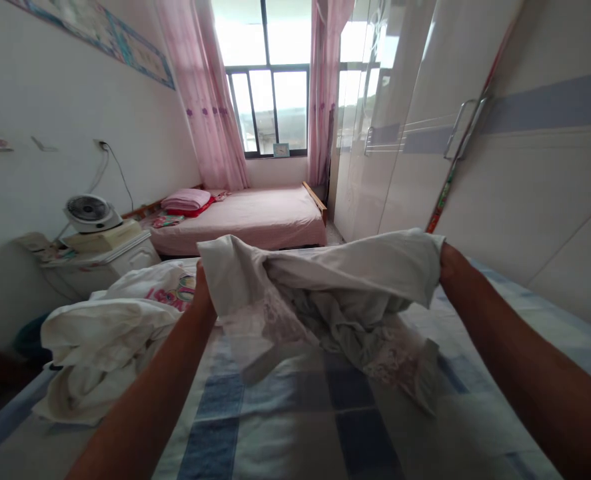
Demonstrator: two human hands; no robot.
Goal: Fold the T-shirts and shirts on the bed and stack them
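A whitish garment with lace panels (355, 267) is stretched between my two hands, held up above the bed with its lower parts hanging in loose folds. My left hand (204, 290) grips its left end, and my right hand (448, 263) grips the right end. Cloth covers most of the fingers of both hands. The hanging lower edges look blurred. Left of my left forearm lies a heap of white clothes (110, 340), one piece with a coloured print (178, 291).
Below is a bed with a blue-and-white checked sheet (285, 427). A nightstand (135, 257) with a fan (91, 212) stands at the left. Beyond is a second bed (265, 213) with folded pink bedding (188, 200). A glossy wardrobe (415, 167) lines the right side.
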